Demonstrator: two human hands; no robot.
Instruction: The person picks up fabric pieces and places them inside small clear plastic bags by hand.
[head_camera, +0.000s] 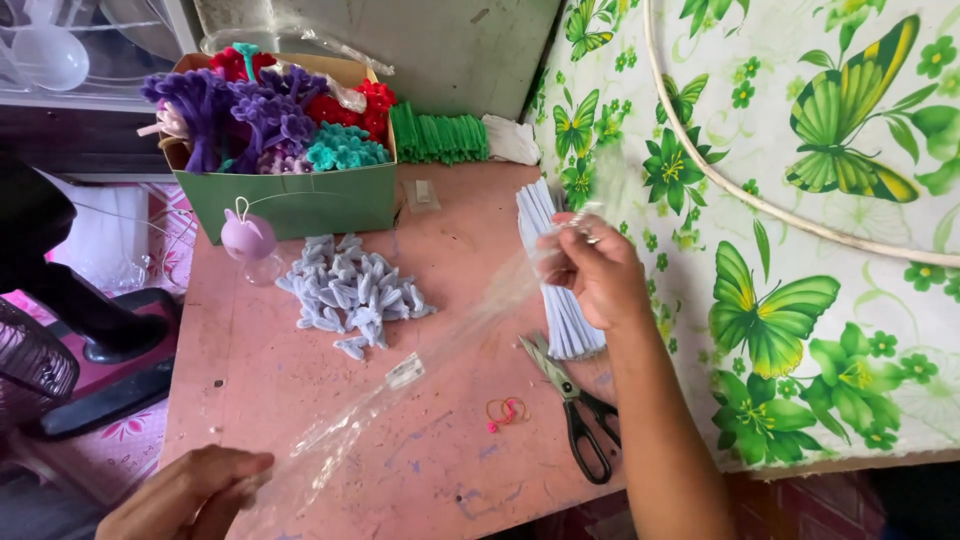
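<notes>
Two hands stretch one long, crinkly clear plastic sleeve (400, 385) diagonally over a worn pink table (440, 470). The left hand (190, 495), near left, pinches its lower end; the right hand (598, 272), farther right, pinches the upper end with fingers pressed together. One bundle of pale stems (555, 270) lies beside one pair of black-handled scissors (572, 405). One green box (290, 195) holds fuzzy flowers.

Green box (300, 200) of pipe-cleaner flowers at 11 o'clock; pale-blue pieces (352, 290) centre; scissors (572, 400) at 5; rubber bands (507, 410) beside; butterfly cloth (800, 250) at 3
</notes>
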